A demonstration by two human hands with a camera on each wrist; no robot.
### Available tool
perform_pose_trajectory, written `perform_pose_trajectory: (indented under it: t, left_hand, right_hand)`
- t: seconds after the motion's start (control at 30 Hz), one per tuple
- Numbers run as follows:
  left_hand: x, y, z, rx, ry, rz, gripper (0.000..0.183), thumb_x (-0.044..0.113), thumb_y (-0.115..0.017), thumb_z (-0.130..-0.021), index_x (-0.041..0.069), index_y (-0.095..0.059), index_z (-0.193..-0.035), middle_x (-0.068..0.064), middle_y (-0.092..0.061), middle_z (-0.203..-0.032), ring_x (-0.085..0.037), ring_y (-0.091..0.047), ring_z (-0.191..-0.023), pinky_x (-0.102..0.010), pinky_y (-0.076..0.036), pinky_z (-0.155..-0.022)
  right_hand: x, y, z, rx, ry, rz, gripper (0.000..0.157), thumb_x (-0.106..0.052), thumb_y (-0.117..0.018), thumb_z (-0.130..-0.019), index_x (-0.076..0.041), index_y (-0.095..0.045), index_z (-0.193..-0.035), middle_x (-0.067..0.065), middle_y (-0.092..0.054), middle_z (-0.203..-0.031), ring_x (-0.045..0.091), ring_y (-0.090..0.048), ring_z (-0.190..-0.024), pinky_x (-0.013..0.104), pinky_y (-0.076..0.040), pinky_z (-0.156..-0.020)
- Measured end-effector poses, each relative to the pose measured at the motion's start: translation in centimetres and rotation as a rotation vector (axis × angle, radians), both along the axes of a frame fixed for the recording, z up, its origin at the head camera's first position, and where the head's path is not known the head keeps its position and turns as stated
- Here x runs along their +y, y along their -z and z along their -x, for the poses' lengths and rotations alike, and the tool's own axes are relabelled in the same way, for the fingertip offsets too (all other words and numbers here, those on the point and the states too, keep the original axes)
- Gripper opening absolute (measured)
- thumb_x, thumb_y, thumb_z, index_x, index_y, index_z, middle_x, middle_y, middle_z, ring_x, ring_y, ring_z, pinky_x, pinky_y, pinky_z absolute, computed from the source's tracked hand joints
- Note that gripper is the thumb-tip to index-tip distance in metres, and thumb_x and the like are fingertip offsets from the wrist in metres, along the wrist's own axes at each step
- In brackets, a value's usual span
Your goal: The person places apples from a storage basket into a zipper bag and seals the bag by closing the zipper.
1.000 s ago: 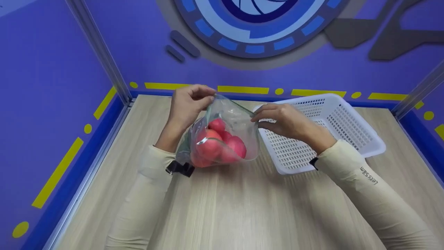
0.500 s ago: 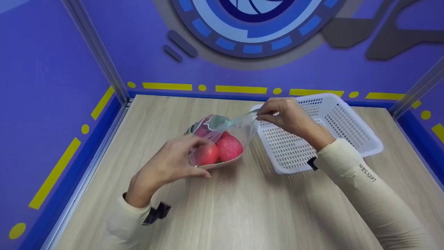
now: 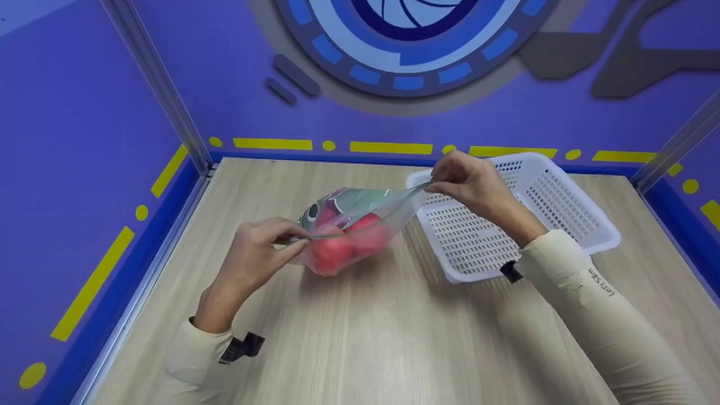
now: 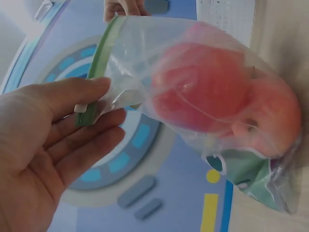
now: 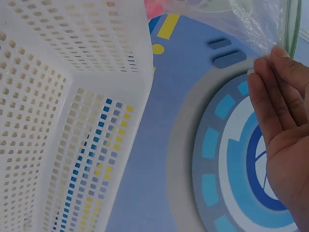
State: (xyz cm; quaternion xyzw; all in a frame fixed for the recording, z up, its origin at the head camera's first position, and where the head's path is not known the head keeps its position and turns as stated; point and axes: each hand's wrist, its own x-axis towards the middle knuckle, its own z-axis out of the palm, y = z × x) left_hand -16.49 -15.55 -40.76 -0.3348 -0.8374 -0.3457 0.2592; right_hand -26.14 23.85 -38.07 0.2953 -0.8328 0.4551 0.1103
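A clear zip bag (image 3: 394,216) with a green zip strip and a green printed patch holds several red apples (image 3: 332,253). My left hand (image 3: 250,253) pinches the near-left end of the zip strip between thumb and forefinger. In the left wrist view that hand (image 4: 53,125) grips the strip beside a small white slider (image 4: 80,108), other fingers behind the bag. At the far-right end of the strip, my right hand (image 3: 472,183) pinches the bag's corner. The right wrist view shows this hand (image 5: 285,96) with its fingertips on the corner. The strip is stretched between both hands.
A white perforated plastic basket (image 3: 467,247) stands on the wooden table (image 3: 394,337) at the right, below and beside my right hand. Blue panels (image 3: 225,84) enclose the table at the back and sides.
My left hand let go of the bag's far-left edge, came down toward me and now pinches the near zip end. My right hand kept its corner, shifting slightly right. The bag's mouth is now drawn narrow.
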Motion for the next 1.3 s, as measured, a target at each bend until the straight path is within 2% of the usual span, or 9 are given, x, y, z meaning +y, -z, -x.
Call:
perform_pose_trajectory:
  t: [0.13, 0.3, 0.5, 0.63, 0.77, 0.87, 1.0, 1.1, 1.3]
  left_hand:
    - [-0.5, -0.4, 1.3, 0.057, -0.055, 0.038, 0.014, -0.005, -0.088, -0.083, 0.002, -0.079, -0.091, -0.007, -0.076, -0.085, -0.016, -0.072, -0.072, -0.035, -0.063, -0.064]
    - [-1.1, -2.3, 4.4, 0.005, -0.097, 0.095, 0.009, 0.004, -0.085, -0.09, 0.0, -0.079, -0.094, -0.01, -0.076, -0.086, -0.018, -0.067, -0.071, -0.033, -0.058, -0.06]
    - [-1.5, -6.3, 9.4, -0.05, -0.124, 0.158, 0.008, 0.006, -0.082, -0.093, -0.002, -0.08, -0.094, -0.014, -0.077, -0.088, -0.023, -0.069, -0.072, -0.034, -0.056, -0.064]
    - [-1.6, -9.1, 11.8, -0.041, -0.179, 0.167, 0.007, 0.005, -0.08, -0.095, -0.002, -0.08, -0.094, -0.015, -0.078, -0.09, -0.027, -0.071, -0.076, -0.039, -0.059, -0.068]
    - [-1.1, -11.8, 13.8, -0.018, -0.276, 0.169, 0.008, 0.006, -0.078, -0.098, -0.001, -0.081, -0.098, -0.016, -0.079, -0.094, -0.03, -0.073, -0.081, -0.043, -0.06, -0.074]
    - [-0.3, -13.3, 15.2, 0.005, -0.379, 0.174, 0.012, 0.012, -0.076, -0.101, 0.002, -0.082, -0.102, -0.014, -0.08, -0.098, -0.029, -0.075, -0.085, -0.043, -0.061, -0.079]
    - [1.2, -13.9, 16.9, 0.059, -0.497, 0.185, 0.018, 0.018, -0.073, -0.103, 0.002, -0.082, -0.104, -0.013, -0.08, -0.101, -0.03, -0.077, -0.089, -0.043, -0.062, -0.082]
    - [2.3, -14.1, 17.9, 0.086, -0.545, 0.167, 0.02, 0.017, -0.071, -0.104, -0.001, -0.081, -0.105, -0.016, -0.079, -0.102, -0.032, -0.077, -0.092, -0.045, -0.062, -0.084]
    - [3.1, -13.4, 18.8, -0.022, -0.564, 0.071, 0.017, 0.013, -0.07, -0.105, -0.002, -0.079, -0.106, -0.017, -0.078, -0.105, -0.029, -0.075, -0.095, -0.038, -0.062, -0.085]
  right_hand:
    - [0.2, -0.2, 0.5, 0.02, 0.007, 0.006, 0.014, -0.004, -0.083, -0.092, -0.003, -0.081, -0.105, 0.005, -0.079, -0.095, 0.013, -0.073, -0.077, 0.017, -0.058, -0.066]
    - [-0.1, -0.9, 2.1, 0.091, 0.044, -0.033, 0.007, -0.005, -0.082, -0.093, -0.007, -0.085, -0.098, 0.003, -0.08, -0.093, 0.011, -0.072, -0.077, 0.016, -0.056, -0.065]
    - [-1.0, -2.8, 4.7, 0.13, 0.14, -0.083, 0.005, -0.005, -0.08, -0.095, -0.005, -0.084, -0.098, 0.005, -0.08, -0.093, 0.011, -0.072, -0.076, 0.015, -0.055, -0.066]
    - [-2.0, -4.8, 6.3, 0.112, 0.21, -0.097, 0.008, -0.008, -0.077, -0.099, -0.003, -0.084, -0.1, 0.009, -0.08, -0.092, 0.019, -0.073, -0.076, 0.015, -0.056, -0.065]
    - [-3.1, -6.8, 7.7, 0.022, 0.275, -0.01, 0.011, -0.009, -0.074, -0.101, -0.001, -0.082, -0.104, 0.012, -0.079, -0.094, 0.019, -0.074, -0.078, 0.02, -0.061, -0.071]
    - [-3.8, -7.9, 8.6, -0.038, 0.329, 0.094, 0.012, -0.009, -0.074, -0.101, -0.001, -0.081, -0.105, 0.013, -0.079, -0.096, 0.017, -0.075, -0.08, 0.025, -0.063, -0.077]
    - [-4.3, -8.5, 9.2, -0.071, 0.393, 0.231, 0.011, -0.01, -0.074, -0.101, -0.002, -0.081, -0.104, 0.012, -0.077, -0.097, 0.019, -0.076, -0.087, 0.028, -0.063, -0.084]
    - [-4.4, -8.5, 9.5, -0.049, 0.436, 0.287, 0.009, -0.011, -0.075, -0.101, -0.004, -0.081, -0.102, 0.01, -0.075, -0.099, 0.02, -0.074, -0.091, 0.027, -0.062, -0.085]
    - [-4.1, -7.2, 9.2, 0.002, 0.482, 0.271, 0.006, -0.013, -0.077, -0.1, -0.009, -0.081, -0.1, 0.008, -0.077, -0.099, 0.016, -0.072, -0.09, 0.025, -0.059, -0.083]
